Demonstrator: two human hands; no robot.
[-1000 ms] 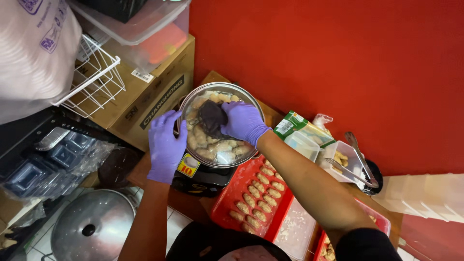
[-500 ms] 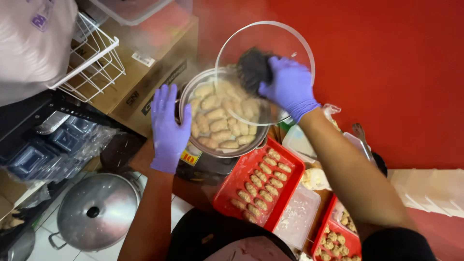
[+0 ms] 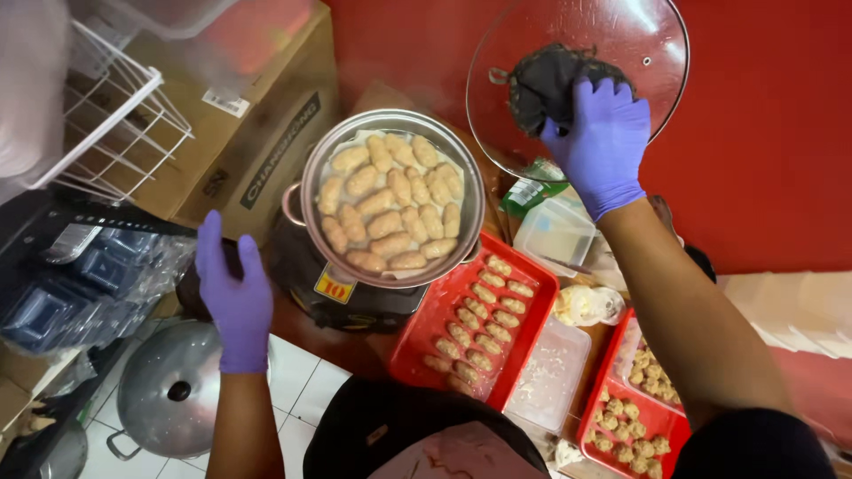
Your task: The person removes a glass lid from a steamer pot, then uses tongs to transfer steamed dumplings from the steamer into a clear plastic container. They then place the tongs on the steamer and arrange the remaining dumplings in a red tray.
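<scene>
My right hand (image 3: 599, 142), in a purple glove, grips a dark cloth (image 3: 541, 84) around the knob of a glass lid (image 3: 621, 35) and holds the lid up to the right of a metal steamer pot (image 3: 311, 191). The uncovered pot is filled with several pale oblong dumplings (image 3: 390, 213) on paper. My left hand (image 3: 232, 297), also gloved, hovers with fingers apart and nothing in it, left of the pot and below it in the picture. Steam blurs the upper left.
A red tray (image 3: 532, 310) of raw dumplings lies beside the pot, another red tray (image 3: 612, 435) at lower right. Clear plastic containers (image 3: 555, 235) sit between them. A cardboard box (image 3: 257, 142), white wire rack (image 3: 106, 124) and a metal lidded pot (image 3: 169, 390) on the floor stand to the left.
My right hand lifted the glass lid off the steamer and carried it up and right. My left hand let go of the pot's rim and drew back to the left.
</scene>
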